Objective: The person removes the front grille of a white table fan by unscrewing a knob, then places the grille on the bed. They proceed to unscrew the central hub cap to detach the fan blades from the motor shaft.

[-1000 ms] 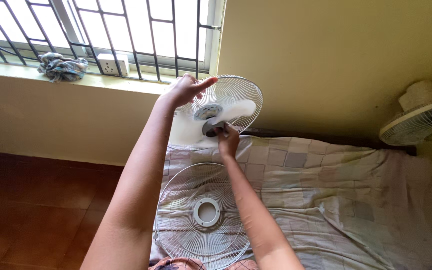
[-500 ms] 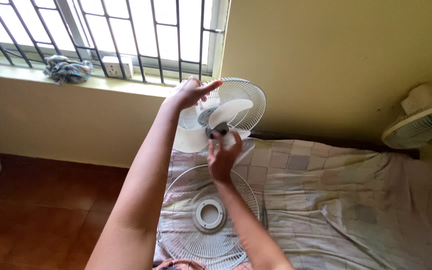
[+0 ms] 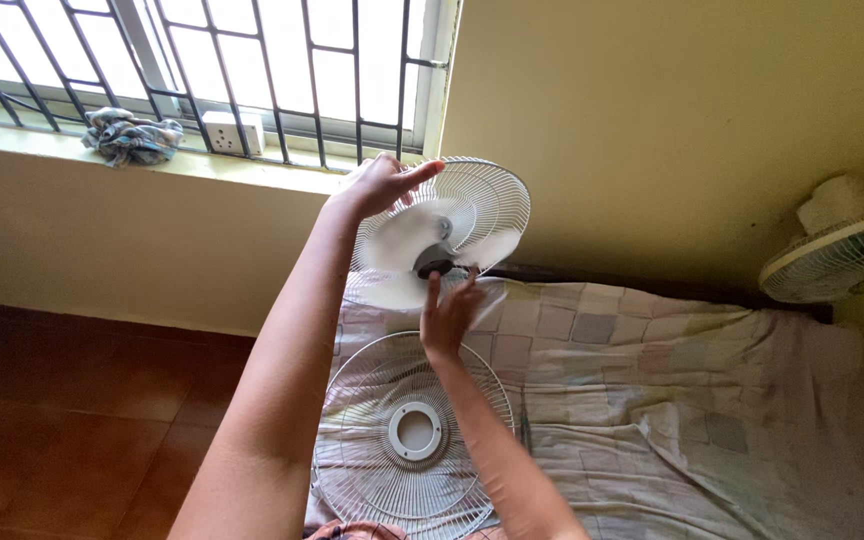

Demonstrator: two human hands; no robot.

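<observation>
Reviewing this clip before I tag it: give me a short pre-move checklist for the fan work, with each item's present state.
1. Left hand grips the rear guard at its top rim: ok.
2. Right hand at the dark hub, fingers open: ok.
3. Blades at rest: not ok, blurred.
4. Hub tightness: cannot tell.
5. Front guard lies flat on the bed: ok.
</observation>
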